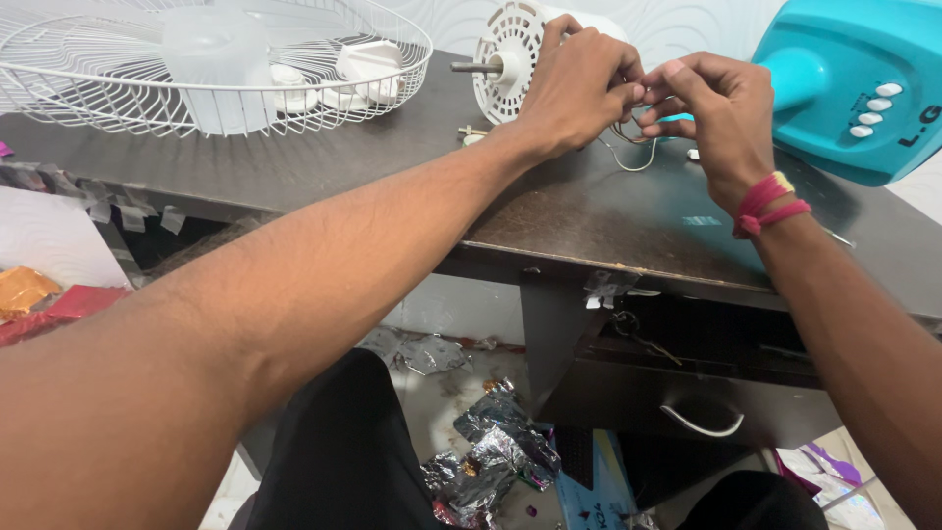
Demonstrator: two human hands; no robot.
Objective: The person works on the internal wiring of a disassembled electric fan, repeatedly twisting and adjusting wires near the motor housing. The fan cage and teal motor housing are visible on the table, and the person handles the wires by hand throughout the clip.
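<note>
Wires (628,147): thin, looping from the white fan motor (510,61) onto the dark desk (589,211), near its back edge. Left hand (579,83) and right hand (716,113) meet above them, fingertips pinched closed, apparently on wire ends; the exact hold is hidden. Right wrist bears red thread bands (770,206). White wire fan guard (211,64) lies far left; teal fan base (854,83) stands right.

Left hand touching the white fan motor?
Touching. In the head view the left hand lies against the white fan motor, its fingers overlapping the housing's right side with no gap visible, while it pinches thin wires with the right hand.
</note>
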